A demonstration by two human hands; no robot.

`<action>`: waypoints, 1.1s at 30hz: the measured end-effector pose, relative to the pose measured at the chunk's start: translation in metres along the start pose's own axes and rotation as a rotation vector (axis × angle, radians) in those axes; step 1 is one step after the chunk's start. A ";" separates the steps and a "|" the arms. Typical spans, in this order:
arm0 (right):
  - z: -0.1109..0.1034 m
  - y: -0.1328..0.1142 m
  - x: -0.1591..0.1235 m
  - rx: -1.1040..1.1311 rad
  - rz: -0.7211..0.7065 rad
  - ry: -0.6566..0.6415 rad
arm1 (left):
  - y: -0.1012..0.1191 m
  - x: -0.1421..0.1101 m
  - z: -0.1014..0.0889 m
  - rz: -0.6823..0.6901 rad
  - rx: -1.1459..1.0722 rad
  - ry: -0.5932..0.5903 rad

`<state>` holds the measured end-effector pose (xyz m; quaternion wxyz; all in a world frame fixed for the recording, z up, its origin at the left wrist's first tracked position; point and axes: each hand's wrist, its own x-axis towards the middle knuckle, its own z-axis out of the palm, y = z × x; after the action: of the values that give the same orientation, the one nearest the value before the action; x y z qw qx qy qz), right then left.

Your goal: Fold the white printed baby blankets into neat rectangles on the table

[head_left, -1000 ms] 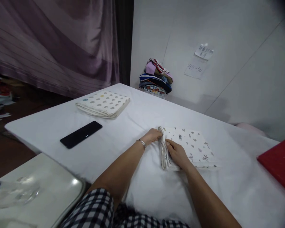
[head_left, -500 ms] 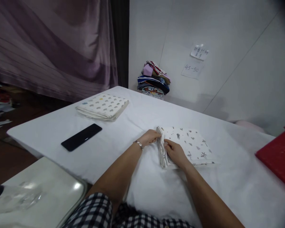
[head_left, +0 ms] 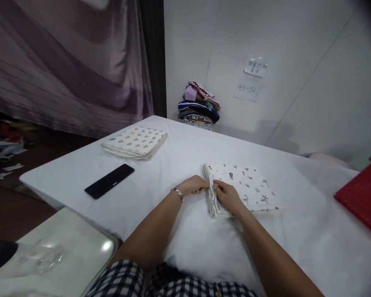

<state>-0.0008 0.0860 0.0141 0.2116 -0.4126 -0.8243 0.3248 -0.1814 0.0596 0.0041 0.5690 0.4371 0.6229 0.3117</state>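
Note:
A folded white cloth with small dark prints [head_left: 250, 187] lies on the white table [head_left: 179, 152] in front of me. My left hand [head_left: 193, 185], with a bracelet on its wrist, is curled against the cloth's left folded edge and pinches it. My right hand [head_left: 228, 197] rests on the same edge from the other side, fingers closed on the layers. Farther off to the left lies a second folded cloth with grey and yellow spots [head_left: 135, 141].
A black phone [head_left: 109, 186] lies on the table left of my hands. A pile of coloured clothes [head_left: 200, 105] stands by the wall at the table's far end. A red sheet [head_left: 363, 198] is at the right. A pale stool or tray [head_left: 58, 255] sits at lower left.
Both hands stay on the cloth's left edge, shifting slightly along it. The camera has drifted a little, so the view sits marginally lower and to the left.

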 end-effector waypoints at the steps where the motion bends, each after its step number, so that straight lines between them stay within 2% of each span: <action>1: 0.000 0.000 0.000 0.003 -0.008 0.002 | 0.000 -0.001 0.001 -0.001 -0.005 -0.006; 6: 0.000 -0.001 -0.002 0.025 -0.027 0.020 | 0.002 -0.003 0.011 -0.003 -0.051 -0.002; 10: -0.001 -0.004 -0.004 0.026 -0.038 0.032 | 0.004 -0.007 0.018 0.013 -0.078 0.066; 17: 0.000 -0.009 -0.007 -0.023 -0.064 0.010 | -0.003 -0.008 0.016 0.022 -0.074 0.138; 25: 0.001 -0.008 -0.005 -0.026 -0.077 0.024 | 0.001 -0.009 0.025 0.031 -0.100 0.139; 30: 0.000 -0.011 -0.007 -0.077 -0.092 0.041 | 0.005 -0.012 0.020 0.038 -0.121 0.151; 33: 0.001 -0.013 -0.008 -0.132 -0.096 0.007 | 0.004 -0.012 0.015 0.022 -0.104 0.144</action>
<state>-0.0037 0.0730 0.0215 0.2020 -0.3866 -0.8620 0.2581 -0.1659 0.0488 0.0100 0.5413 0.3900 0.6404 0.3806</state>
